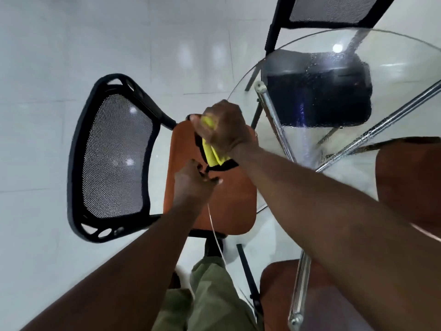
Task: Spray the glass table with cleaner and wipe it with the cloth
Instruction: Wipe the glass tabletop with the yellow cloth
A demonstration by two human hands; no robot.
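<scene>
My right hand [226,130] is closed around a folded yellow cloth [211,154], held over the orange seat of a chair, just left of the glass table's rim. My left hand [194,181] is right below it, fingers pinched on the dark lower edge of the cloth; blur hides the exact grip. The round glass table [393,51] fills the right side, on crossed chrome legs [274,120]. A streak of fine droplets [334,75] wets the glass over the far chair. No spray bottle is in view.
A chair with an orange seat [229,201] and black mesh back [114,156] stands to the left of the table, under my hands. A black chair [319,99] is tucked under the far side. More orange seats show at the right. A thin white cord [214,235] hangs by my legs.
</scene>
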